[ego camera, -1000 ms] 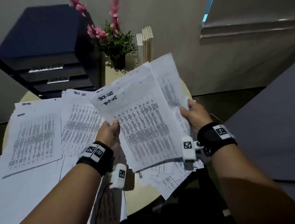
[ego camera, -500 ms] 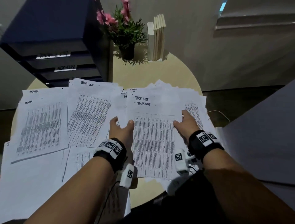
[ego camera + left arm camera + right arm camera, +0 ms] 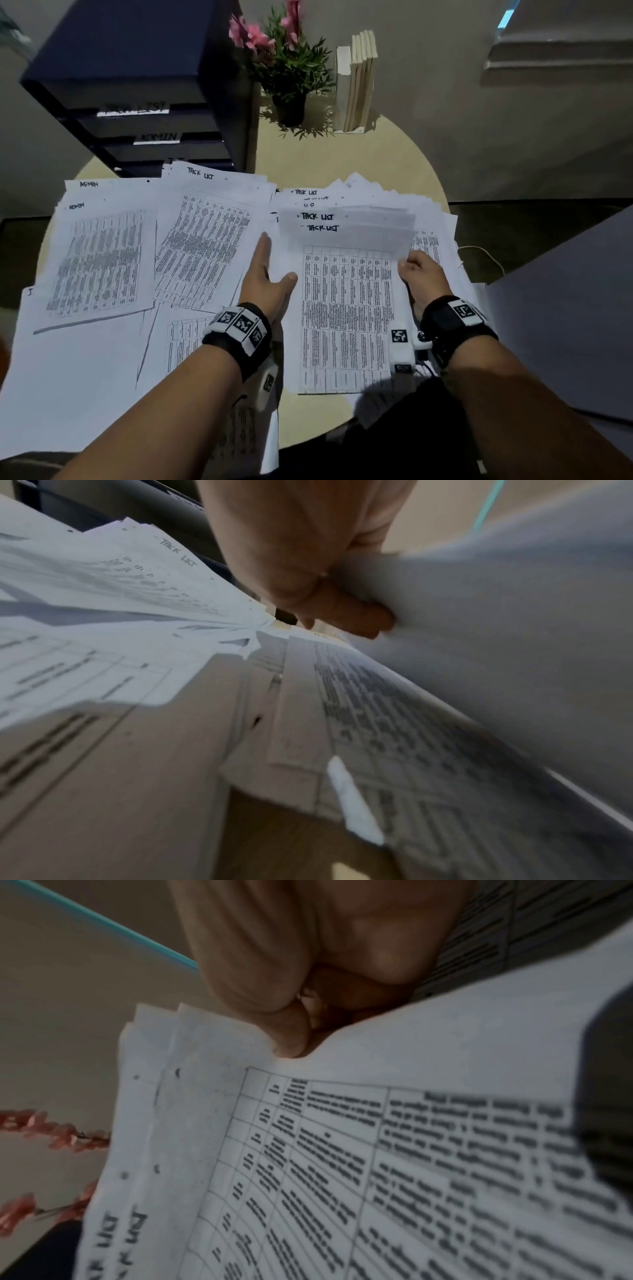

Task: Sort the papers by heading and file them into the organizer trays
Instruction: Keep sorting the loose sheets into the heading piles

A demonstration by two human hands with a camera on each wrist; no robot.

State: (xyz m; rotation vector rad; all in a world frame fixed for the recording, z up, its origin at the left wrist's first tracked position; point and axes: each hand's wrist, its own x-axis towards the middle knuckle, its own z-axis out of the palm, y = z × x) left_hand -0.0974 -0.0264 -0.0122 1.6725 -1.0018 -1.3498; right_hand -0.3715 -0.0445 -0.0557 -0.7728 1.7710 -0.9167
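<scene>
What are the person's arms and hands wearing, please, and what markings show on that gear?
Both forearms are bare, without sleeves. Each wrist carries a black band faced with white tiles printed with black square code markers. A small white camera block, also bearing a code marker, hangs beneath each band. Thin cables run beside the right one.

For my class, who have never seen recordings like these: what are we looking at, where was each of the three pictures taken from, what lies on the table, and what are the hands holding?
No machine here: a person sorts papers with bare hands, wearing cameras. The wide picture comes from a head camera looking down; the two close, blurry ones come from cameras strapped to each wrist.

The round table holds an ADMIN pile, a TASK LIST pile, a black organizer with labelled trays, a potted plant and some books.

The right hand pinches the edge of the TASK LIST sheets in front. The left hand lies open, fingers straight, against their left edge.
</scene>
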